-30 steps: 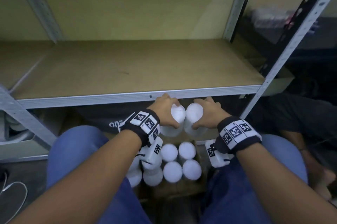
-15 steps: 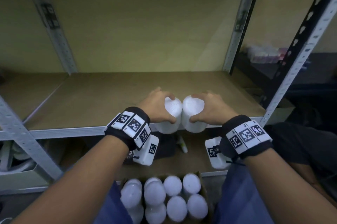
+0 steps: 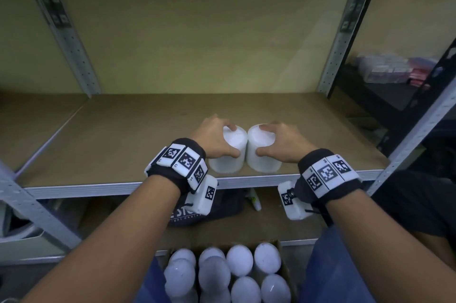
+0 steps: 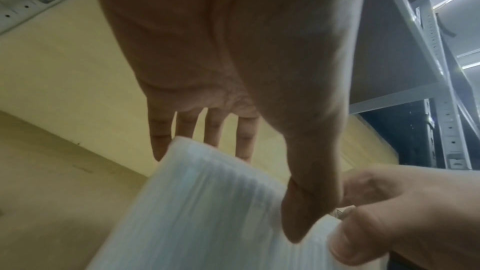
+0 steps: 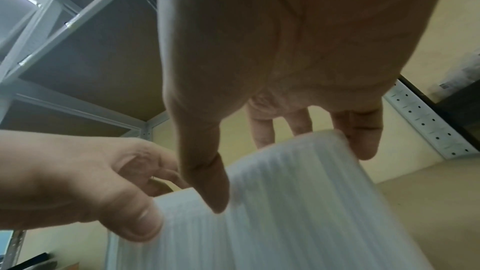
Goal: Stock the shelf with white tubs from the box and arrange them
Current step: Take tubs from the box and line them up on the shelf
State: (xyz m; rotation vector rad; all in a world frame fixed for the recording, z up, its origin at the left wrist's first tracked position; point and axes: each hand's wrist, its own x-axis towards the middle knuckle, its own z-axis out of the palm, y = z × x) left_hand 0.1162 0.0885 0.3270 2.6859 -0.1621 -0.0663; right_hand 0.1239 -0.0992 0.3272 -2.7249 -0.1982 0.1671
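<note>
Two white ribbed tubs stand upright side by side, touching, near the front edge of the brown shelf board (image 3: 123,139). My left hand (image 3: 217,137) grips the left tub (image 3: 228,154) from above, thumb at the front and fingers over the back rim. My right hand (image 3: 278,142) grips the right tub (image 3: 262,154) the same way. In the left wrist view the left tub (image 4: 207,213) sits under my thumb, with the right hand's thumb beside it. The right tub (image 5: 298,202) fills the right wrist view. Below, a cardboard box (image 3: 283,265) holds several more white tubs (image 3: 239,260).
Grey perforated metal uprights (image 3: 345,26) frame the shelf at the back and front. The shelf's metal front rail (image 3: 98,189) runs left to right. On the lower shelf lie a dark bag (image 3: 222,209) and a small pen-like thing (image 3: 255,201). The board stretches bare to the left and behind the tubs.
Both hands lifted the two tubs from the box level up over the shelf's front rail and onto the board. The tubs now stand a little further in.
</note>
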